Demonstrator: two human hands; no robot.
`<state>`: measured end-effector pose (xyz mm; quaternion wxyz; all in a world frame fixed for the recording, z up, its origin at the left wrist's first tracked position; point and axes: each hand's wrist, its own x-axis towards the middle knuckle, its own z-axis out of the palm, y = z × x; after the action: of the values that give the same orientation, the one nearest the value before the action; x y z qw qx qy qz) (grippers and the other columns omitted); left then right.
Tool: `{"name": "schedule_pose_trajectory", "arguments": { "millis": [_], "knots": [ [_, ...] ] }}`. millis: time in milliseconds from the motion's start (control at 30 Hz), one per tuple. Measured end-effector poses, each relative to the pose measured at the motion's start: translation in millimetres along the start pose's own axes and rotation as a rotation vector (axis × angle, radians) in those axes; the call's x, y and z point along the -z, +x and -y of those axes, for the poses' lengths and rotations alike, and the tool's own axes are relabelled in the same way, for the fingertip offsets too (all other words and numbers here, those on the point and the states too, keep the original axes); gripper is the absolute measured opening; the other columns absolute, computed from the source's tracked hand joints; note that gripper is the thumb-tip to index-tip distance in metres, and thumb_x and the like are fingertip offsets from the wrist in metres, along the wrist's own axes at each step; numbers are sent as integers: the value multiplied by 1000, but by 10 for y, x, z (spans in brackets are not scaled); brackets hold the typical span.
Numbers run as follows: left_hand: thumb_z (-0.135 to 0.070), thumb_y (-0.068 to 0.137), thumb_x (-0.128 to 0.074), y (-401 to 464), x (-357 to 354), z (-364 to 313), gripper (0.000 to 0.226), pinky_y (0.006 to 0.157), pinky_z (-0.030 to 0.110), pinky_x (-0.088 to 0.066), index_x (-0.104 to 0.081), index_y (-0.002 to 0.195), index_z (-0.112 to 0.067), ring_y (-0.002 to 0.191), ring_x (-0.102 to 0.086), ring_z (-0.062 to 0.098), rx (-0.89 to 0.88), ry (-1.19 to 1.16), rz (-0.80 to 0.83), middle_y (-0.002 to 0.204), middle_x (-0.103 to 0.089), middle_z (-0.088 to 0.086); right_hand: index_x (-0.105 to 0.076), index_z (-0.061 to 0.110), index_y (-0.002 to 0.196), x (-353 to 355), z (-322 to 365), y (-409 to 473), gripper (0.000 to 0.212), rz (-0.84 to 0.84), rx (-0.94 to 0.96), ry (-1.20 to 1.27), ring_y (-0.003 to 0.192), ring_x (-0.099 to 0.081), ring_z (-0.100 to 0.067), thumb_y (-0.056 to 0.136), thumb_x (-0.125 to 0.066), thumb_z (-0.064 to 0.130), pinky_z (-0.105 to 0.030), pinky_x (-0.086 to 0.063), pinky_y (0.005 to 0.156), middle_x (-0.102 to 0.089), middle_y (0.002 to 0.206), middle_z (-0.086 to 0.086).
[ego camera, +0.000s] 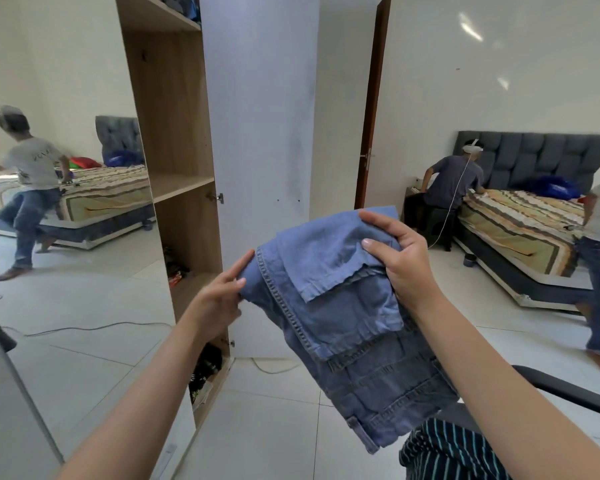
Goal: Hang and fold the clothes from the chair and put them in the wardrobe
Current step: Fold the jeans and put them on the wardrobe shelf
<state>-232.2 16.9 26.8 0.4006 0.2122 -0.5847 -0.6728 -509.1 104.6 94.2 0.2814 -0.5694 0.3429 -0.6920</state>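
Seen from the head camera, folded jeans point(343, 317) are held up in front of an open wardrobe point(174, 140): the right hand point(400, 259) clutches their top, the left hand point(222, 292) pinches their edge, above a striped garment point(447, 452) on a chair point(568, 393).

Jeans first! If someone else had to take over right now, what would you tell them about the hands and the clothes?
Left hand: pinches the folded edge of the jeans.
Right hand: grips the top of the jeans, thumb on the front.
Jeans: folded into a bundle, held up in the air in front of the open wardrobe.
Striped garment: lies on the chair.
Done: jeans look folded.
Left: put the jeans on a wardrobe shelf, then deal with the striped garment.
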Motion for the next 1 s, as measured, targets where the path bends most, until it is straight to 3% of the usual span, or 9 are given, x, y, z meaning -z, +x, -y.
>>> {"name": "schedule_pose_trajectory", "arguments": {
  "millis": [67, 167, 267, 367, 500, 567, 700, 867, 1000],
  "knots": [
    [-28, 65, -78, -7, -80, 155, 89, 110, 44, -23, -35, 143, -35, 135, -39, 24, 0, 78, 40, 146, -44, -6, -69, 17, 106, 29, 1, 0, 38, -3, -2, -20, 107, -66, -20, 85, -59, -13, -30, -53, 92, -70, 110, -3],
    [-17, 74, -76, 20, -192, 255, 72, 107, 37, -40, -43, 137, -33, 128, -49, 16, -60, 242, -18, 137, -54, -8, -69, 16, 106, 103, -36, -7, 37, -24, -22, -53, 101, -67, -17, 85, -59, -12, -28, -55, 87, -70, 108, -2],
    [-26, 72, -78, 34, -210, 226, 60, 100, 32, -47, -57, 127, -30, 119, -57, 18, -101, 191, -119, 127, -62, 1, -68, 16, 106, 232, -96, -24, 35, -30, -35, -98, 94, -67, -9, 85, -59, -12, -23, -55, 82, -70, 103, 2],
    [-3, 84, -63, 105, -270, 136, 29, 92, 30, -52, -73, 103, -23, 104, -64, 19, -138, 81, -267, 107, -72, 5, -69, 20, 104, 403, -175, -53, 37, 12, -72, -133, 100, -65, -15, 85, -59, -11, -25, -54, 84, -69, 106, 2],
    [9, 89, -48, 177, -423, -47, 42, 68, 17, -54, -78, 79, -18, 81, -69, 8, -193, 11, -389, 84, -75, -3, -69, 25, 106, 563, -255, -126, 44, 135, -201, -51, 105, -62, -20, 81, -63, -11, -24, -53, 81, -63, 116, -4],
    [8, 90, -47, 198, -414, -125, 41, 67, 17, -54, -77, 81, -18, 81, -69, 7, -211, 24, -390, 86, -75, -4, -70, 29, 106, 583, -274, -158, 47, 175, -231, -22, 107, -62, -20, 73, -70, -5, -25, -53, 81, -59, 120, -6],
    [6, 88, -51, 183, -379, -230, 30, 72, 17, -54, -65, 111, -8, 87, -68, 8, -222, 102, -356, 93, -74, -6, -70, 32, 108, 565, -254, -166, 53, 216, -236, -5, 109, -60, -20, 68, -72, -3, -27, -53, 84, -56, 122, -4],
    [-23, 48, -90, 73, -324, -312, 64, 75, 21, -54, -71, 109, -20, 94, -68, 17, -99, 179, -199, 104, -73, 5, -64, 27, 115, 539, -209, -186, 58, 260, -180, -107, 110, -61, -13, 75, -68, -14, -24, -52, 86, -59, 119, 7],
    [-34, 24, -95, 41, -312, -381, 72, 71, 19, -54, -77, 92, -20, 86, -70, 15, 11, 248, -155, 96, -74, 5, -62, 25, 116, 492, -232, -204, 57, 247, -153, -126, 108, -61, -11, 76, -68, -15, -23, -52, 85, -59, 120, 7]
  ]
}}
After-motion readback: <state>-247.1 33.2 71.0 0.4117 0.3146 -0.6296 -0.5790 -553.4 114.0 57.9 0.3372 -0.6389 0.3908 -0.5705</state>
